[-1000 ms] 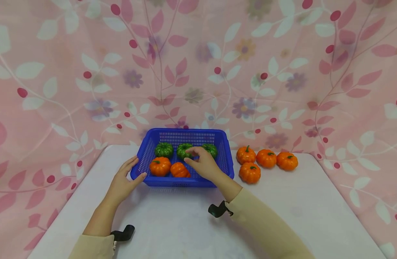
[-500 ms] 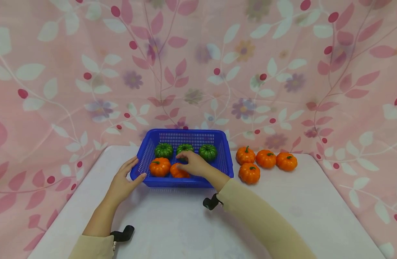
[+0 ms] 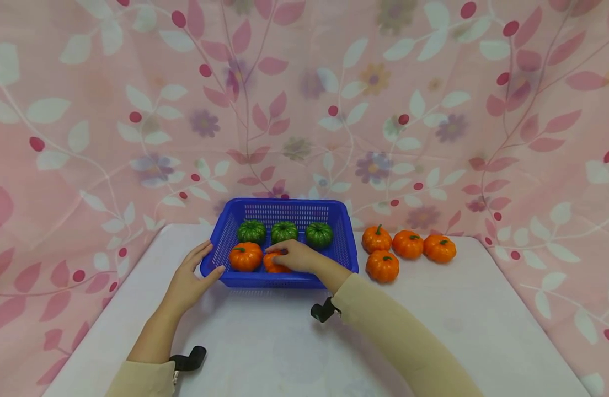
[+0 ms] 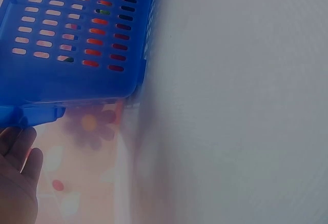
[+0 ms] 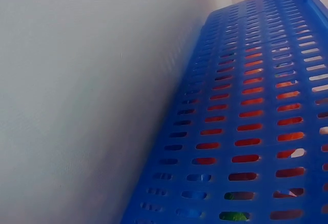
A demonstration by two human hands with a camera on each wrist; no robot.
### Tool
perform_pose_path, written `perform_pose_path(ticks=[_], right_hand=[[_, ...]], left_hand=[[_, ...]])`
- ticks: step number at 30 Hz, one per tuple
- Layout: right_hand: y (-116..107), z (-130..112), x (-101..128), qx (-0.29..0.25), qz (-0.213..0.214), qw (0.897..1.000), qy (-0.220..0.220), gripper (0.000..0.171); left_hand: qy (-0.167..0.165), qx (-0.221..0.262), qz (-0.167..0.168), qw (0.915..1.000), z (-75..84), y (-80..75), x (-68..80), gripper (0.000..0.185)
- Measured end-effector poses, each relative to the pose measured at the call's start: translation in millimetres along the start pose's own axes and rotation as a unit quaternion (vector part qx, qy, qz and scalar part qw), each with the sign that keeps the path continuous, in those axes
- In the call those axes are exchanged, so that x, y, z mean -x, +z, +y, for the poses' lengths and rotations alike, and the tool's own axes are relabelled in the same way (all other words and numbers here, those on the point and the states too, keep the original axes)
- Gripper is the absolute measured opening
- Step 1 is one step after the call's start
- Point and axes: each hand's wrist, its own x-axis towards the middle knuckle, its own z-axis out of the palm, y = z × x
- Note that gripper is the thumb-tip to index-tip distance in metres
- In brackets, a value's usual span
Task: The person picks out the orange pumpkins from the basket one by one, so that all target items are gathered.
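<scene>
Right hand (image 3: pixel 295 258) sits inside the blue basket (image 3: pixel 284 282), fingers (image 3: pixel 273 251) curled over the top of an orange pumpkin (image 3: pixel 273 266) in the front row, gripping it; pumpkin is mostly hidden under the hand. Left hand (image 3: pixel 189 275) is on the basket's left front corner, fingers fairly straight along the outer wall, thumb touching the rim, nothing grasped. A second orange pumpkin (image 3: pixel 245 256) lies just left of the gripped one. Three green pumpkins (image 3: pixel 284 232) line the back row. Basket stands on the white worktop (image 3: pixel 265 342). Four more orange pumpkins (image 3: pixel 407 245) sit on the worktop, right of the basket.
</scene>
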Motion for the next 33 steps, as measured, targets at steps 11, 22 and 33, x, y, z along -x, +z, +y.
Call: perform_pose_path(ticks=[11,22,33], right_hand=[[-5,6,1,-0.007,0.025,1.000,-0.005,0.048],[-30,1,25,-0.074,0.077,0.994,0.002,0.050],[-75,4,77,-0.161,0.143,0.976,0.005,0.059]], left_hand=[[0.002,0.003,0.001,1.0000,0.7,0.1,0.2,0.074],[-0.003,0.005,-0.002,1.0000,0.5,0.5,0.5,0.076],[0.001,0.010,0.006,0.9999,1.5,0.7,1.1,0.073]])
